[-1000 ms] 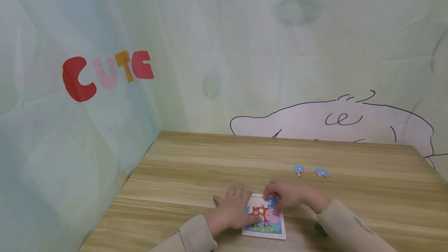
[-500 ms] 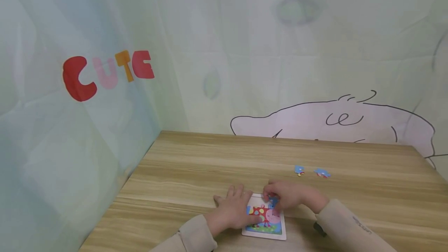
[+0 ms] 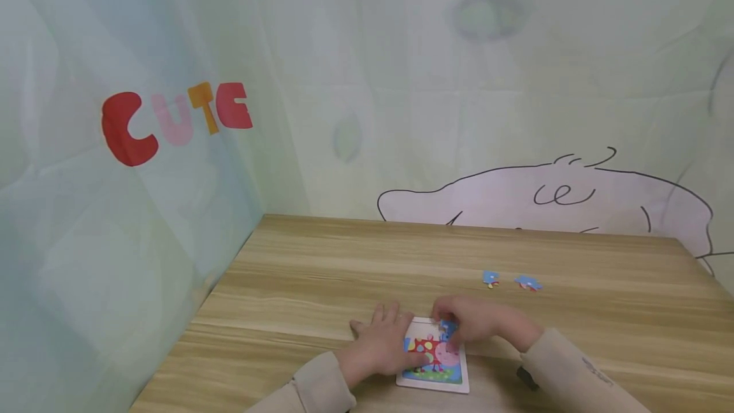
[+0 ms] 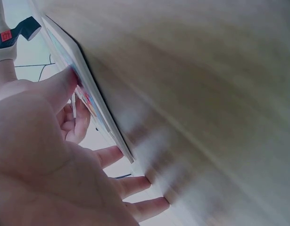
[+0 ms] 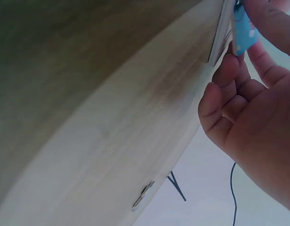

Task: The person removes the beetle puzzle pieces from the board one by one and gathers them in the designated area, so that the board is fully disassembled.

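A white-framed jigsaw puzzle [image 3: 424, 387] with a pink pig in a red spotted dress lies on the table; pale backing shows at its upper left. My left hand [image 3: 378, 344] has its fingers spread at the puzzle's left side. Its thumb [image 4: 64, 87] presses on the puzzle, and its other fingertips touch the tabletop. Over the puzzle's upper right corner, my right hand [image 3: 473, 320] pinches a blue puzzle piece [image 5: 245, 30] between thumb and fingers. That piece is tilted up off the frame in the right wrist view, partly hidden by the fingers.
Two loose blue puzzle pieces, one [image 3: 490, 278] left of the other [image 3: 527, 283], lie beyond my right hand. A dark device [image 3: 525, 377] sits at the right sleeve. The wood-grain table [image 3: 298, 273] meets a printed curtain [image 3: 321, 113] at the back and left.
The right fingers shift slightly around the blue piece at the puzzle's upper right, and more of it shows now. The left hand stays in place.
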### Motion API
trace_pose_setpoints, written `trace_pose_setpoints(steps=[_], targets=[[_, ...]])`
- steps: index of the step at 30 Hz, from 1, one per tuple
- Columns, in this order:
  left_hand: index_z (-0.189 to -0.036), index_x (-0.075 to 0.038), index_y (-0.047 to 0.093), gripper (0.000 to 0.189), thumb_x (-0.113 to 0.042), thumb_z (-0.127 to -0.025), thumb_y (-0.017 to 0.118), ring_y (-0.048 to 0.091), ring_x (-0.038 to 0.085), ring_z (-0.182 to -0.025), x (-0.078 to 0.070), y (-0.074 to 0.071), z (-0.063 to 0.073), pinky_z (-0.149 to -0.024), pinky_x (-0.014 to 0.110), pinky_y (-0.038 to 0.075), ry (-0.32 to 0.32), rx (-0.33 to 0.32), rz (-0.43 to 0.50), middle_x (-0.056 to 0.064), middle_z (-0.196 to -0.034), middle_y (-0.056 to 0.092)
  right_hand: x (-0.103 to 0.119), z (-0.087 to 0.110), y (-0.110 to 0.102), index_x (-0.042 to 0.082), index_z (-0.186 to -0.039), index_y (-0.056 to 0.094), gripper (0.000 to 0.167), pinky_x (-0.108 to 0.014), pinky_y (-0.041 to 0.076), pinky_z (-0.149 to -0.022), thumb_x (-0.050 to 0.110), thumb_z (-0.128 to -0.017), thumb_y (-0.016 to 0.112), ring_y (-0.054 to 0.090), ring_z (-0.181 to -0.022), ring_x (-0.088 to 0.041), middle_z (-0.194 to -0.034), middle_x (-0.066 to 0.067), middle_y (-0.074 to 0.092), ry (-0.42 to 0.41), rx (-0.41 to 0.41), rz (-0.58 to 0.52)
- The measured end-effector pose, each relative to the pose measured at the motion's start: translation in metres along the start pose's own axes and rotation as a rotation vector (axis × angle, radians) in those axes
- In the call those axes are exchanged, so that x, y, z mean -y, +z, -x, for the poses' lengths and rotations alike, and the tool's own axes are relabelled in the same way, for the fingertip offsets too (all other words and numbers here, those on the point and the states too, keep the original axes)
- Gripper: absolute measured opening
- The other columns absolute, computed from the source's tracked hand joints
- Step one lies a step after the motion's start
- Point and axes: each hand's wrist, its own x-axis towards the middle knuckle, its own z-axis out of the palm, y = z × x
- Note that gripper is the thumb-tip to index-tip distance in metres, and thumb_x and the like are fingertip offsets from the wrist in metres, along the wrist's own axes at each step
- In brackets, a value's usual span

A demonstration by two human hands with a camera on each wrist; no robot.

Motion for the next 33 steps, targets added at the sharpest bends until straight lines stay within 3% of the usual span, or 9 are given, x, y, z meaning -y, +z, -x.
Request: trace_pose_setpoints(steps=[7, 17, 33], targets=[[-0.143, -0.017, 0.045, 0.084, -0.067, -0.078, 0.063, 0.024, 0.046, -0.14, -0.001, 0.0, 0.0, -0.088, 0.085, 0.019, -0.002, 0.001, -0.007, 0.016, -0.154, 0.031, -0.008, 0.003, 0.001, 0.012, -0.098, 0.06, 0.032, -0.024, 0.045, -0.067, 0.013, -0.073, 0.08, 0.049, -0.074, -0.008, -0.082, 0.006, 0.055, 0.009, -0.036, -0.091], [-0.142, -0.016, 0.046, 0.085, -0.069, -0.078, 0.062, 0.025, 0.044, -0.14, 0.0, 0.001, -0.002, -0.087, 0.084, 0.021, -0.006, 0.003, -0.012, 0.015, -0.153, 0.033, -0.016, 0.011, -0.006, 0.013, -0.097, 0.063, 0.016, -0.023, 0.047, -0.07, 0.013, -0.084, 0.072, 0.052, -0.078, -0.008, -0.085, 0.006, 0.059, -0.013, -0.04, -0.169], [-0.142, -0.015, 0.047, 0.084, -0.067, -0.078, 0.063, 0.025, 0.044, -0.14, 0.0, 0.001, -0.001, -0.088, 0.084, 0.019, -0.003, -0.009, 0.01, 0.015, -0.153, 0.033, -0.03, 0.019, -0.008, 0.014, -0.094, 0.065, 0.004, -0.024, 0.048, -0.073, 0.012, -0.09, 0.064, 0.053, -0.078, -0.004, -0.084, 0.009, 0.06, -0.067, -0.071, -0.189]])
